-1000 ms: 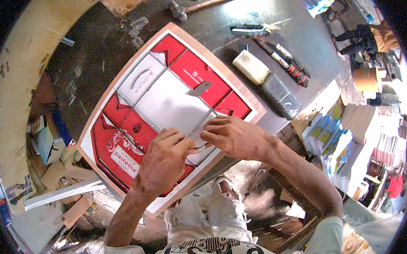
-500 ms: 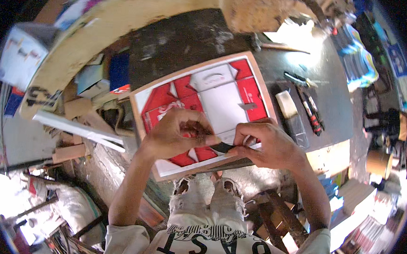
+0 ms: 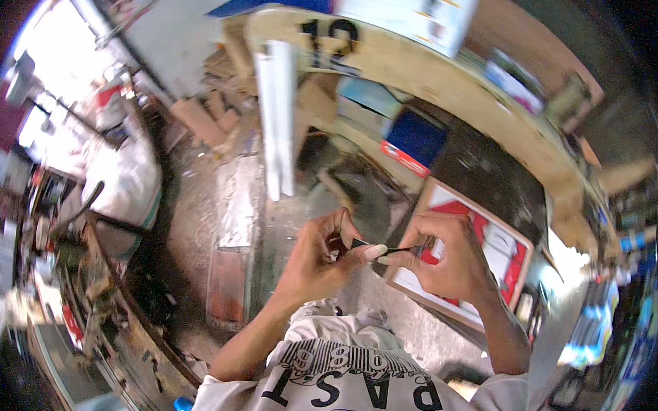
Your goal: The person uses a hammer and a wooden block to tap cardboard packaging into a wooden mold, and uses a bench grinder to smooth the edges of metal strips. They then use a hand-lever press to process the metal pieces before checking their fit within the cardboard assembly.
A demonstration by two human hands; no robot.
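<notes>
A thin, dark strip (image 3: 392,250) stretches between my two hands. My left hand (image 3: 319,255) pinches one end with thumb and fingertips, and my right hand (image 3: 449,253) pinches the other. Behind and beneath the right hand lies a shallow wood-edged tray (image 3: 506,227), tilted in view. Inside it are red and white card pieces (image 3: 496,248), partly hidden by that hand and forearm. The left hand is beyond the tray's near left side, over the floor area.
A long white channel-like piece (image 3: 275,121) stands left of the dark bench. Beside the tray is a dark blue box (image 3: 414,139). A pale curved wooden beam (image 3: 418,58) crosses the back. At left rests a bulky white sack (image 3: 125,191).
My view has swung left, so the tray now appears farther right. Both hands have come away from over its middle toward its left side, still pinching the dark strip.
</notes>
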